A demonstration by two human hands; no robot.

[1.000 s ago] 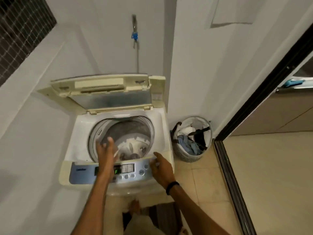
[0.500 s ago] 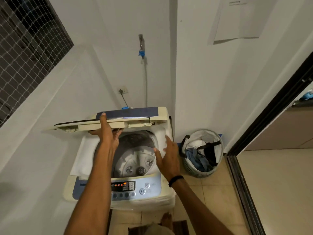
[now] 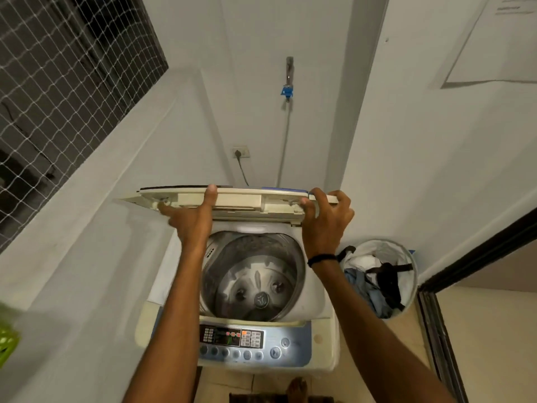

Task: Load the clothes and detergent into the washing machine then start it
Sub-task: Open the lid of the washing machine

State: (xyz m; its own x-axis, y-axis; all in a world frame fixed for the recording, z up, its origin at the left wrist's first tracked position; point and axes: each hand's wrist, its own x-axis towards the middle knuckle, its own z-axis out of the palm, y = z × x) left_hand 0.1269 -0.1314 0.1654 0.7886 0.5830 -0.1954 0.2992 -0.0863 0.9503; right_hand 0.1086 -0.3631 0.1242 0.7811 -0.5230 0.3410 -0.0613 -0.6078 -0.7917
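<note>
A cream top-load washing machine [image 3: 324,341] stands in the corner, and its steel drum [image 3: 252,274] shows the bare pulsator at the bottom. The folded lid [image 3: 241,199] hangs roughly level above the back of the drum. My left hand [image 3: 191,219] grips the lid's front edge left of centre, thumb on top. My right hand [image 3: 325,219] grips the lid's right corner. The lit control panel [image 3: 232,338] is at the front. A round laundry basket [image 3: 414,266] with clothes [image 3: 363,282] in it stands on the floor, right of the machine.
White walls close in on the left and behind. A tap [image 3: 289,74] with a hose and a wall socket [image 3: 240,152] sit above the machine. A dark door track [image 3: 436,330] runs along the floor at right. Something green [image 3: 5,341] shows at the left edge.
The lid stood upright a second ago and has come down to near level. My left hand took its edge first. My right hand left the machine's side and now grips its right corner.
</note>
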